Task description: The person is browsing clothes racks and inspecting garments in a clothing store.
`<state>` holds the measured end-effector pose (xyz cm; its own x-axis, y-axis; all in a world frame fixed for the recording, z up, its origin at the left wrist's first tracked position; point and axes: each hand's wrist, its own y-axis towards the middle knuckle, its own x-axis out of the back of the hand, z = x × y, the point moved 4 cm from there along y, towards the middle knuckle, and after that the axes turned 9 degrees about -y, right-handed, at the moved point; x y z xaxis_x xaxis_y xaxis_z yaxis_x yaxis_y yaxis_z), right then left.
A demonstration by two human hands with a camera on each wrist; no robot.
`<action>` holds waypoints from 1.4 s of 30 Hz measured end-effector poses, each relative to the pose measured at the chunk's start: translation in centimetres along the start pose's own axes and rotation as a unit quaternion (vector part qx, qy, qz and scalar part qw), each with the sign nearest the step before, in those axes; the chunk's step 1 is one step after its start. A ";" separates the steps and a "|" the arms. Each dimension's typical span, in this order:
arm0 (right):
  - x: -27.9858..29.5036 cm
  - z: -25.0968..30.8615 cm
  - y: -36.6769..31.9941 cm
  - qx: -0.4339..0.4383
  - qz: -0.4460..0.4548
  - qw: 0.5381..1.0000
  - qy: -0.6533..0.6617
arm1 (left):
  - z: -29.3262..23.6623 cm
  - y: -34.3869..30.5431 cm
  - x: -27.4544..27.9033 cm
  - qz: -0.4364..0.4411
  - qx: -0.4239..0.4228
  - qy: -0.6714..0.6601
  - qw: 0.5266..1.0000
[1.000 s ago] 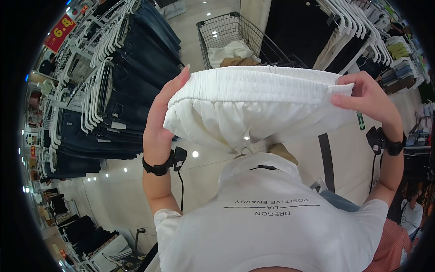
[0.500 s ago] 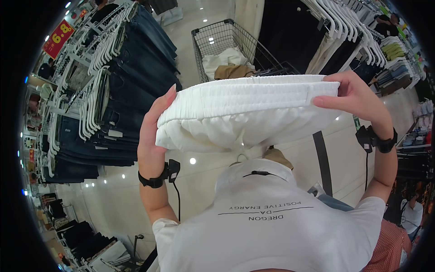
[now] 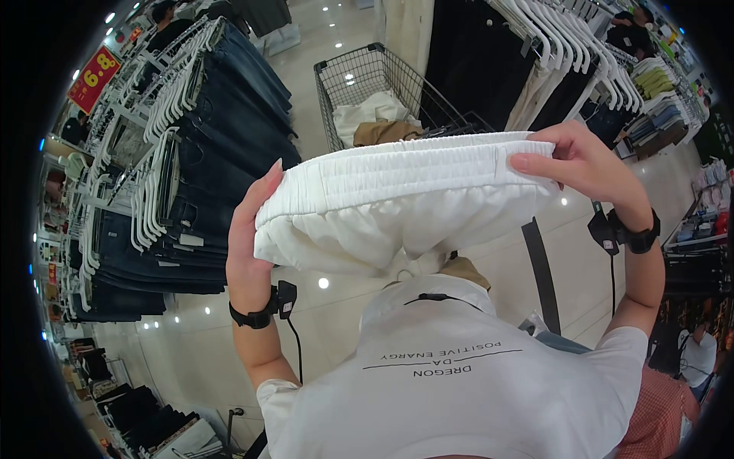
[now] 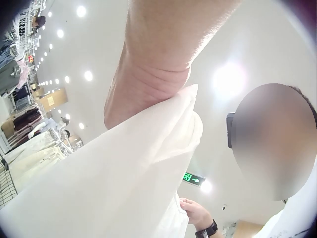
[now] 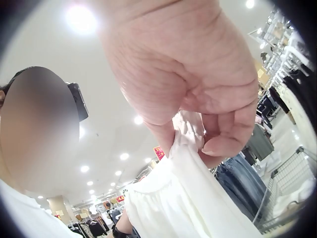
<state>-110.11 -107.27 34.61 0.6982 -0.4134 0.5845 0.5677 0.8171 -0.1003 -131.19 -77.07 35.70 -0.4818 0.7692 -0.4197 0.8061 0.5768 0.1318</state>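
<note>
Held up between both hands is a white garment [image 3: 413,172] with a wide, gathered elastic waistband; its lower part hangs down, mostly hidden from the head view. My right hand [image 3: 589,164] pinches one end of the waistband, thumb on the near side and fingers tucked behind. In the right wrist view the curled fingers [image 5: 225,129] grip the white cloth. At the opposite end, my left hand [image 3: 251,222] holds the side of the waistband, thumb pointing up along its edge. Cloth hides the left fingers in both the head and left wrist views.
Beyond the garment stands a wire shopping cart [image 3: 352,84] with white and brown clothes inside. Jeans [image 3: 237,92] hang on a rack at left, dark trousers [image 3: 470,69] and white hangers [image 3: 566,38] at right. A person in black [image 3: 168,30] is at the far left.
Both hands and the white garment have shifted left and slightly lower in the head view, while the cart and racks have drifted left too. The hold on the waistband stays the same.
</note>
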 end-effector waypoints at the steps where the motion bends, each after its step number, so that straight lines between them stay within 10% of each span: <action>1: 0.0 -0.2 0.1 -0.002 0.002 1.000 0.003 | 0.3 1.3 1.7 0.000 -0.001 0.000 1.000; 3: 0.2 -0.3 0.1 -0.003 0.002 1.000 0.005 | 2.7 4.3 4.9 0.019 0.259 -0.150 0.954; 6: 0.2 -0.2 0.1 0.000 -0.004 0.999 0.032 | 0.5 1.1 0.6 0.050 0.027 -0.036 0.998; 9: 0.3 -0.2 0.2 0.035 -0.015 0.998 0.042 | 2.8 4.8 6.0 -0.020 0.220 -0.100 0.970; 28: -0.8 0.3 -0.5 0.036 -0.076 0.996 0.031 | 1.2 3.6 4.1 -0.023 0.193 -0.060 0.979; 33: -1.2 0.7 -0.7 0.040 -0.095 0.995 0.014 | 0.8 3.1 4.1 0.122 0.231 -0.115 0.958; 42: -1.0 0.1 -0.6 0.038 -0.116 0.992 -0.012 | 0.0 1.5 3.4 0.042 0.118 0.016 0.992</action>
<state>-111.21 -107.29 34.13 0.5413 -0.5850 0.6040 0.6772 0.7291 0.0992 -131.59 -73.62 34.45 -0.4171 0.8221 -0.3876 0.8999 0.4332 -0.0496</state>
